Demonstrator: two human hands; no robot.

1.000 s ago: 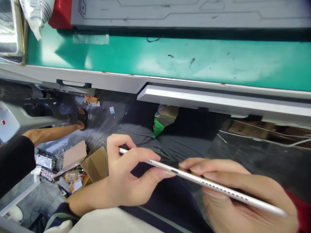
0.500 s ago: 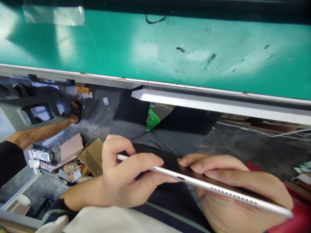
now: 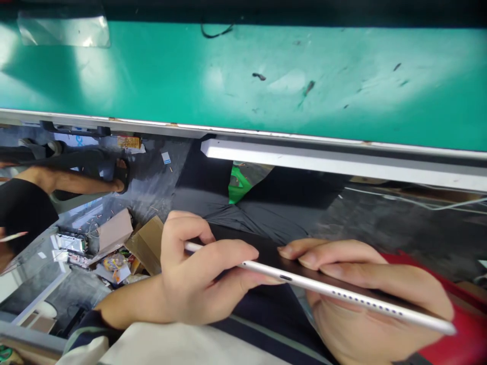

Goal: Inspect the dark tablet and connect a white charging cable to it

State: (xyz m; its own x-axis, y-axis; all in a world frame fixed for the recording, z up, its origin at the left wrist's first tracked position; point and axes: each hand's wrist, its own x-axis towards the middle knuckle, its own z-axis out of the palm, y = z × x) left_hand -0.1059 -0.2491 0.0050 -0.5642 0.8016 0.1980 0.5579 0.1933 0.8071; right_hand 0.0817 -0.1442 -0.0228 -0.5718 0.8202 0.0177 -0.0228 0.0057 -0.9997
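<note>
A thin silver tablet (image 3: 312,286) is held nearly edge-on above my lap, its charging port and a row of speaker holes facing me. My left hand (image 3: 201,274) pinches its edge left of the port, thumb below and fingers above. Around the right end is my right hand (image 3: 373,299), with fingertips lying on the dark upper face and the palm underneath. Most of the tablet's flat faces are hidden by the steep angle and by both hands.
A green-topped workbench (image 3: 160,76) with a pale front edge runs across the top. Opened cardboard boxes (image 3: 146,243) and scrap lie on the floor at left. Another person's leg (image 3: 76,180) is beyond them. Something red (image 3: 452,324) is beside my right arm.
My view has shifted slightly, so the bench appears further left. The other person's leg has moved further into view at left. Both hands keep the same hold on the tablet.
</note>
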